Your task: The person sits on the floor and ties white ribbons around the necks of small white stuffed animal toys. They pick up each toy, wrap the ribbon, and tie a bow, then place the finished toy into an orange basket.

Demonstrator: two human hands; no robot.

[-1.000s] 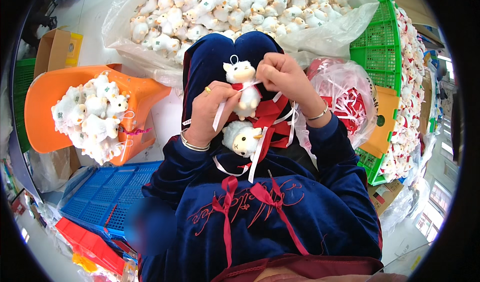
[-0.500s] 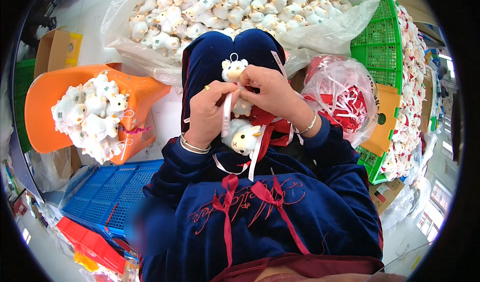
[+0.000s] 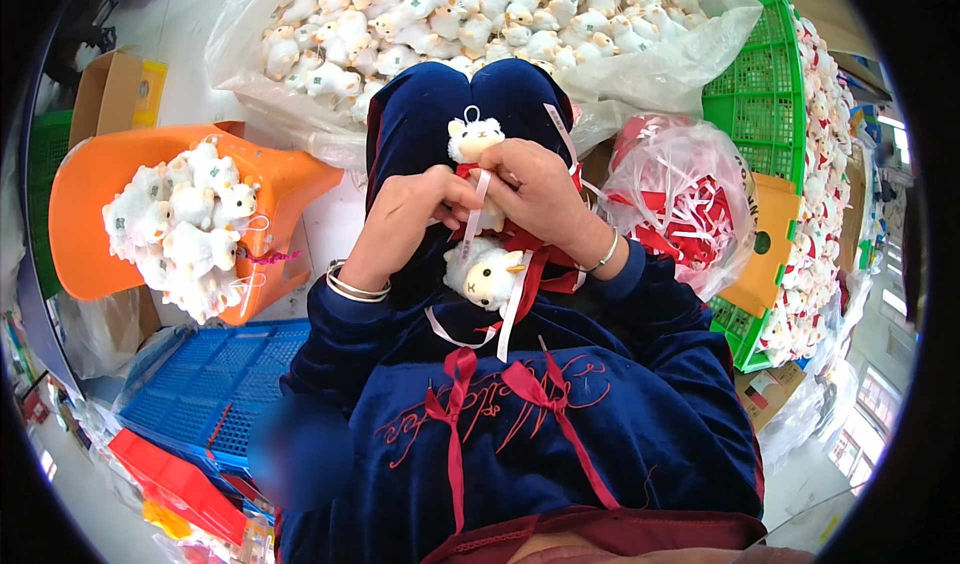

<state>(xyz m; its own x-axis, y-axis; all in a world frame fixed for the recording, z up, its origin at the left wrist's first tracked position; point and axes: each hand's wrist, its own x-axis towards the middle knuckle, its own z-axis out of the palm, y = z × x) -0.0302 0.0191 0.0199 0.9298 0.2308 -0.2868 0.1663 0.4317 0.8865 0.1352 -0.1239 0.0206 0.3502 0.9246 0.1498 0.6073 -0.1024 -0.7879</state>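
Right hand [image 3: 540, 192]: thumb and fingertips pinching a white ribbon [image 3: 472, 232] at the toy's neck. Left hand [image 3: 402, 216]: fingers curled at the ribbon; cannot tell if they grip it. Toy [image 3: 474, 141]: on the lap [image 3: 420, 104], cream plush, pale face, white loop [image 3: 472, 112] on head, red scarf [image 3: 464, 170]. Body mostly hidden by the hands; knot area not visible. Second toy [image 3: 480, 272] just below, partly under ribbon. Bag [image 3: 236, 70] of toys beyond knees, cut off at upper edge.

A white plush toy [image 3: 473, 141], topped by a loop [image 3: 472, 112], is held partly covered; below its head, a pale ribbon [image 3: 473, 220] is pinched; past its lower end, a grey-fleeced toy [image 3: 484, 278] is laid sideways.
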